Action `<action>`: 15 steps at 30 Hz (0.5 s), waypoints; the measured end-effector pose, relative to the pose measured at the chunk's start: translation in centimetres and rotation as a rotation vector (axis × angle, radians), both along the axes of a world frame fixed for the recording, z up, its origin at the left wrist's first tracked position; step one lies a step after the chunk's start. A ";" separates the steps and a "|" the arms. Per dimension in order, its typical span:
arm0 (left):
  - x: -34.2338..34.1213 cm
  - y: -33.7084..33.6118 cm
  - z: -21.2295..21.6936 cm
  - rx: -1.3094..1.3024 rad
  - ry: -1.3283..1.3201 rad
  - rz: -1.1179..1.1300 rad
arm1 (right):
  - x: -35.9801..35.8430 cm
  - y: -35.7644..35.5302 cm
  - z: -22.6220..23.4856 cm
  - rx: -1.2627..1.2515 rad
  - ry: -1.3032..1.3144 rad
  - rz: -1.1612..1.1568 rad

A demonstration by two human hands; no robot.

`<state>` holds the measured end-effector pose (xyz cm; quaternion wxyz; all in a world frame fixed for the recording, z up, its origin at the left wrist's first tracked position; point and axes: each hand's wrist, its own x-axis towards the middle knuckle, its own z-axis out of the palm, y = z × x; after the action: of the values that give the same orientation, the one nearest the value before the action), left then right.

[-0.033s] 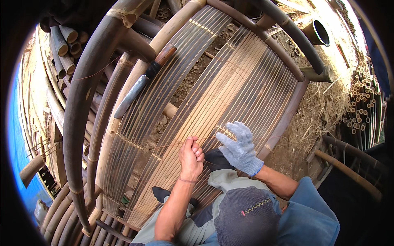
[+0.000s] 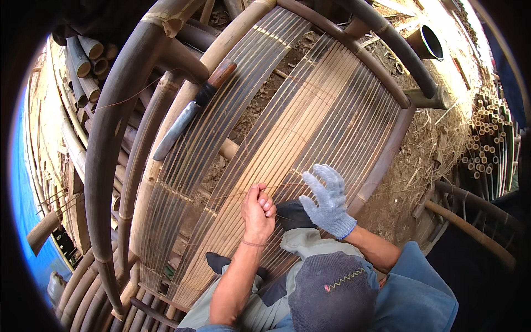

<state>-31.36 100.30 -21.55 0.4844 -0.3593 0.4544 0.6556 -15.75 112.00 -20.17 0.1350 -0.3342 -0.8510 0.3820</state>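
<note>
My bare left hand (image 2: 259,211) is closed in a pinch on a thin reddish-brown strand (image 2: 235,193) over the slatted bamboo panel (image 2: 287,133). The strand trails across the slats on both sides of the fist. To its right, my right hand (image 2: 327,200), in a grey knitted glove with a blue cuff, is raised with its fingers spread; no held object shows in it. Pale and dark slats run lengthwise in the panel, within a frame of thick bamboo poles. A dark-clad foot (image 2: 296,214) is between my hands, at the slats.
A knife (image 2: 191,113) with a wooden handle lies across the slats at upper left. Thick curved bamboo poles (image 2: 105,149) rise at left. Cut bamboo tubes are stacked at upper left, and a bundle (image 2: 487,135) stands at right. A dark bucket-like container (image 2: 430,43) lies at upper right.
My right hand has shifted slightly right, away from my left hand, and its fingers have spread wider. My left hand keeps its pinch in the same place.
</note>
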 end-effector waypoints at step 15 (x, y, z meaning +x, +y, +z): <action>2.3 -2.8 0.3 -0.087 0.119 -0.106 | -3.3 0.4 -0.5 -1.746 0.452 -0.544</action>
<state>-29.06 97.46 -21.22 0.4744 -0.3159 0.5286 0.6291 -19.08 112.42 -20.67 0.0834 -0.4223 -0.1103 0.8959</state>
